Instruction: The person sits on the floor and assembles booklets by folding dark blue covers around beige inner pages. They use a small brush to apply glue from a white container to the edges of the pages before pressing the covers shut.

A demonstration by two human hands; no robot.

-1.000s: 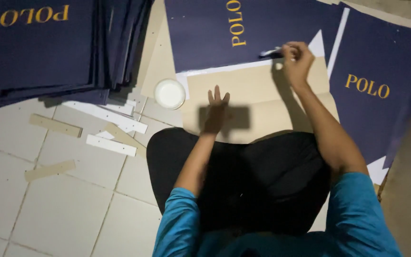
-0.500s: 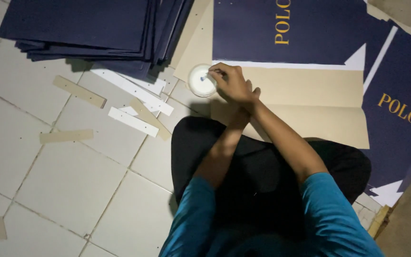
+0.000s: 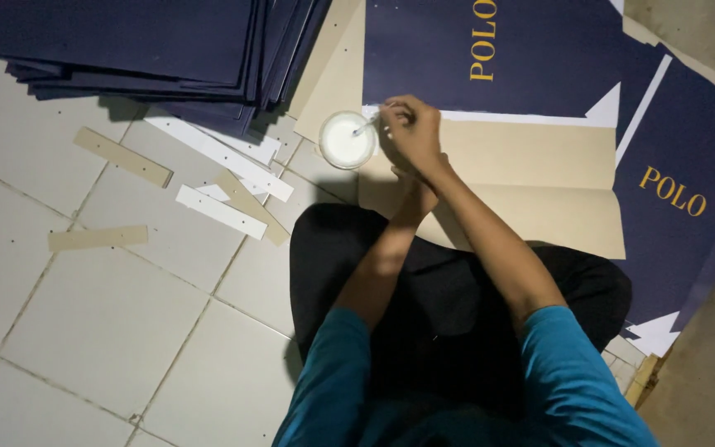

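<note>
Closest to me are my teal sleeves and my black-clad legs (image 3: 457, 306), folded under me on the white tiled floor (image 3: 109, 323). From there both forearms run forward over my lap. My left hand (image 3: 414, 199) lies mostly under my right wrist, resting on the near edge of the tan cardboard sheet (image 3: 531, 190); I cannot tell whether its fingers are spread or curled. My right hand (image 3: 411, 132) is just past it, fingers pinched together around a thin brush (image 3: 367, 126) whose tip dips into the small round cup of white glue (image 3: 347, 141). The cup stands on the floor at the left corner of the tan sheet, just beside my right hand. To my left, on the tiles, lie loose strips of cardboard, some tan (image 3: 122, 156) and some white (image 3: 220, 212), scattered and partly crossing one another. Beyond my hands a dark blue printed sheet (image 3: 539, 58) with gold lettering lies flat, touching the far edge of the tan one, and another blue sheet (image 3: 688, 174) spreads to the right. Farthest to the left sits a thick stack of dark blue sheets (image 3: 142, 41).
</note>
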